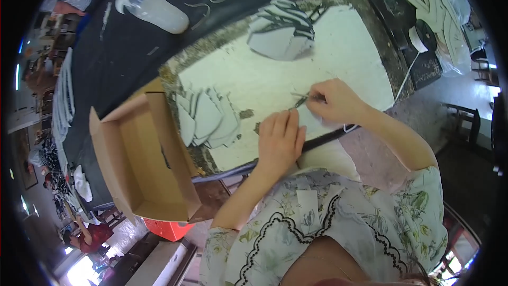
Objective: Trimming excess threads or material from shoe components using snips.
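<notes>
My left hand [279, 140] lies palm down on the near part of a white board [349, 42], its fingers flat and close together. Just beyond its fingertips is a narrow dark strip [300, 101]. My right hand [334, 100] is closed in a pinch at the strip's far end; its fingers cover part of what they grip. Under the right hand a pale piece shows in part. To the left on the board lie fanned-out grey-white cut pieces [209, 116] with dark edges. A larger stack of similar pieces [280, 34] sits toward the back.
An open cardboard box [151, 159] stands left of the board, above a red container [168, 229]. On the black-covered table [127, 55] lies a cloudy plastic bottle [153, 9]. At the back right are a spool of white tape [418, 38] and cream curved strips [442, 16] in plastic.
</notes>
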`<action>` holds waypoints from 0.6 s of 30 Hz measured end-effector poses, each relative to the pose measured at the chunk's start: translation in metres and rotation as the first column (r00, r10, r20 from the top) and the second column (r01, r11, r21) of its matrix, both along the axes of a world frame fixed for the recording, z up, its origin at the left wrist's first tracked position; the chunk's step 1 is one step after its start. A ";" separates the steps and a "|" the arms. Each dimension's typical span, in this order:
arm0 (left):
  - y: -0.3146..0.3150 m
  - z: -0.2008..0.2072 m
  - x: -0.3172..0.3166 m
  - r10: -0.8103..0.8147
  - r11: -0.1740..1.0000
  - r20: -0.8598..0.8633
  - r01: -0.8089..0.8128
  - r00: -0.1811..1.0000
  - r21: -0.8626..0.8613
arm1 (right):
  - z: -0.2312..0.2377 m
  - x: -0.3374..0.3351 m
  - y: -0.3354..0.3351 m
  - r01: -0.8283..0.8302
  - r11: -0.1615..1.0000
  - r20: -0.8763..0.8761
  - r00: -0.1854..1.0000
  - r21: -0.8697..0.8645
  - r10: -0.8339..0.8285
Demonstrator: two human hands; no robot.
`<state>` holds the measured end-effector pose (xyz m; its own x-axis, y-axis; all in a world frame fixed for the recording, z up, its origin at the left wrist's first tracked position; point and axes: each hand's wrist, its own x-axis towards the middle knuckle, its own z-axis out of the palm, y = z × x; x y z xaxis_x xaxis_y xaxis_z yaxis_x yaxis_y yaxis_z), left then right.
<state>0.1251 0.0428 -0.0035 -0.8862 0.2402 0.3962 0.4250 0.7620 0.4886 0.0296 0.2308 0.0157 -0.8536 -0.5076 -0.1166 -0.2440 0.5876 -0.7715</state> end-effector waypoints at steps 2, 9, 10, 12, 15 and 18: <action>-0.003 -0.005 -0.003 -0.019 1.000 -0.029 0.019 0.999 0.010 | 0.001 0.000 0.004 0.011 1.000 0.036 0.999 0.011 -0.011; -0.003 -0.010 0.007 -0.026 0.996 -0.029 0.029 0.999 0.079 | 0.017 0.005 0.000 0.025 0.993 0.224 0.973 0.113 -0.050; -0.003 -0.009 0.006 -0.043 0.998 -0.011 0.043 0.999 0.053 | 0.016 0.006 -0.001 0.022 0.993 0.232 0.971 0.118 -0.049; -0.003 -0.010 0.004 -0.062 0.998 0.010 0.062 0.998 0.033 | 0.012 0.007 0.000 0.041 0.999 0.182 0.982 0.032 -0.046; -0.004 -0.009 0.004 -0.070 0.998 0.017 0.070 0.997 -0.003 | 0.011 0.006 0.002 0.051 0.999 0.179 0.983 -0.009 -0.048; -0.003 -0.007 -0.001 -0.084 0.995 0.034 0.083 0.996 0.048 | 0.008 0.001 0.004 0.003 1.000 0.131 0.991 0.030 -0.006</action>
<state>0.1243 0.0397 -0.0108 -0.8778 0.2959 0.3768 0.4675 0.7007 0.5389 0.0309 0.2346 0.0236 -0.8322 -0.4985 -0.2427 -0.1389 0.6113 -0.7791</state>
